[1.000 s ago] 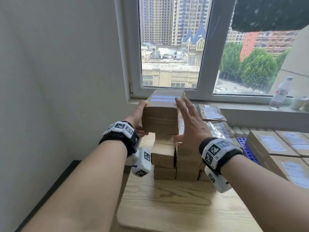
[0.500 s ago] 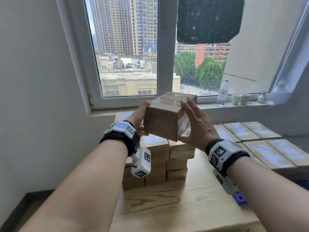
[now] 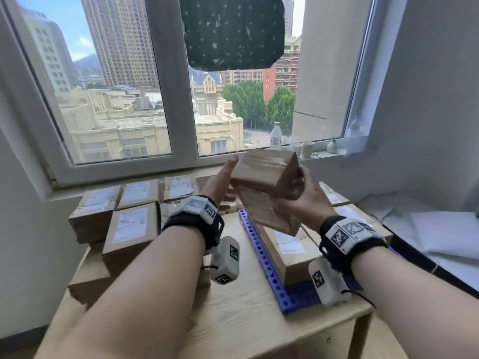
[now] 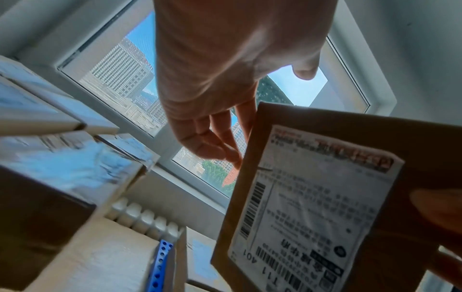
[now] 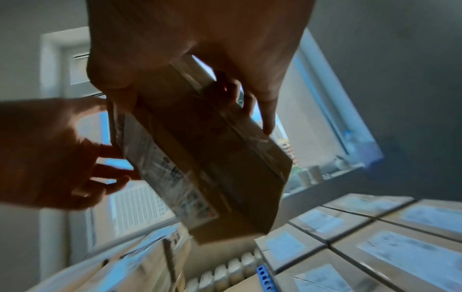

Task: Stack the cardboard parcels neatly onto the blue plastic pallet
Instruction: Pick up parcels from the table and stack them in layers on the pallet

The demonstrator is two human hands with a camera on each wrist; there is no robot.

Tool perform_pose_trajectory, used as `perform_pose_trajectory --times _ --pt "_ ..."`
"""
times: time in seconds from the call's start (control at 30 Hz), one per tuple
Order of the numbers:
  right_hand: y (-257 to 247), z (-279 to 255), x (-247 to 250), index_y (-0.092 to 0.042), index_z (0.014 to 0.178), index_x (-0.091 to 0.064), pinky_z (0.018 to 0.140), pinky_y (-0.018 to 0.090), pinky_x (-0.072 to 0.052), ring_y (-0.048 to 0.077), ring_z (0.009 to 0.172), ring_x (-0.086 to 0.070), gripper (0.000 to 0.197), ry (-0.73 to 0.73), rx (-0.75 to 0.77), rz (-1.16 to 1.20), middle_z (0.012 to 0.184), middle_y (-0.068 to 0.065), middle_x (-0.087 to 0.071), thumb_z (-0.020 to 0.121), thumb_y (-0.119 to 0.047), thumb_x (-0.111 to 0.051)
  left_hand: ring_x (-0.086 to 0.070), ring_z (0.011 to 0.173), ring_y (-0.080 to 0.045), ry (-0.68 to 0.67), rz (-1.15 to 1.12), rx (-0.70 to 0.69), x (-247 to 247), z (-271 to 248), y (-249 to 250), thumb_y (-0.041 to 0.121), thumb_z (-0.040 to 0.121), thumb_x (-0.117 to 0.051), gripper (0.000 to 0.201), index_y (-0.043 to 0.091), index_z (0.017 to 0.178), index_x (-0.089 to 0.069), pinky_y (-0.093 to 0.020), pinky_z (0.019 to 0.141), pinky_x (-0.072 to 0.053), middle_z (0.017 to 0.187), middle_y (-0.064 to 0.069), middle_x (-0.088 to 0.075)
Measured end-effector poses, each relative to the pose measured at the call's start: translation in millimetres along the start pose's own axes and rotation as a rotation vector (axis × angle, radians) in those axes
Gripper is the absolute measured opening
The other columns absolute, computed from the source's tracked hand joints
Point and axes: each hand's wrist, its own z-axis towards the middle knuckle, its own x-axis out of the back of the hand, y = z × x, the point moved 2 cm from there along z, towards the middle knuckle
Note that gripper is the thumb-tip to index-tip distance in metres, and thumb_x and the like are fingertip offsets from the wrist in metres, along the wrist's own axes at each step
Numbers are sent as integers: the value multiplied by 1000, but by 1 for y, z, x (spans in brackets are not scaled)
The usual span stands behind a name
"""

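Note:
A brown cardboard parcel hangs tilted in the air above the blue plastic pallet. My right hand grips its right side, thumb and fingers curled round it. At the parcel's left side my left hand lies with straight fingers against the labelled face. Those fingers show spread on the box in the right wrist view. Several labelled parcels lie flat on the pallet below. Another pile of parcels sits on the table's left part.
The wooden table bears the pallet and the pile. On the window sill stand a bottle and cups. White sheets lie at the right. A radiator runs under the window; a wall closes the left side.
The parcel has left the left pile and travelled right, over the pallet, tipping as it went. My left hand's hold has loosened to straight fingers. The view has swung right.

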Motion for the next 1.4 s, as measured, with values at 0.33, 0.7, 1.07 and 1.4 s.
perform_pose_trajectory --times 0.33,0.7,1.07,1.4 --pt "112 32 80 -21 128 -49 92 39 -53 17 105 -63 92 -52 -291 269 117 -3 -63 47 -57 -74 -64 97 -22 -86 34 42 -130 39 -7 84 81 -35 81 17 115 -65 -40 90 -50 108 -6 -69" --pt "162 78 81 -13 126 -54 85 46 -56 21 94 -67 89 -99 -427 504 110 8 -70 55 -67 -60 -60 109 -24 -175 45 171 -179 79 -24 72 90 -39 56 27 111 -65 -47 103 -44 108 -2 -67" --pt "181 199 29 -12 124 -56 62 35 -57 28 95 -70 103 -114 -493 491 107 10 -72 53 -86 -53 -67 99 -29 -266 -212 178 -174 192 -14 50 93 -39 48 15 114 -65 -47 100 -50 116 -14 -71" --pt "206 257 -64 -22 133 -50 95 45 -49 21 109 -62 52 -389 -601 428 124 2 -64 92 -54 -47 -64 70 -21 -51 -239 319 -146 287 -49 56 95 -41 51 14 109 -68 -27 58 -48 88 -6 -70"
